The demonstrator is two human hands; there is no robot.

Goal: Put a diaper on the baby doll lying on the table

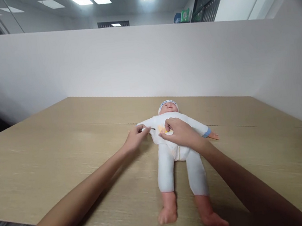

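Flat on its back on a pale, streaky wood-grain table (97, 149), head toward the far edge and feet toward the near one: a baby doll (178, 154) with smooth, rounded, pinkish feet (167, 209), evidently moulded. Matte white clothing over plump limbs, with a soft blue band at the cuff (207, 132) and a yellow-orange print (162, 129) across the chest. Snug and rounded on the head, a white cap (167, 102) with blue lettering. At the chest's side, the left hand (135, 139), thumb and fingertips drawn close beside a thin dark streak; too small to tell whether gripped. Over the print, the right hand (180, 132), fingers curled, thumb a little apart; impossible to tell whether pinching any cloth. Behind, a smooth, matte white partition (122, 65).
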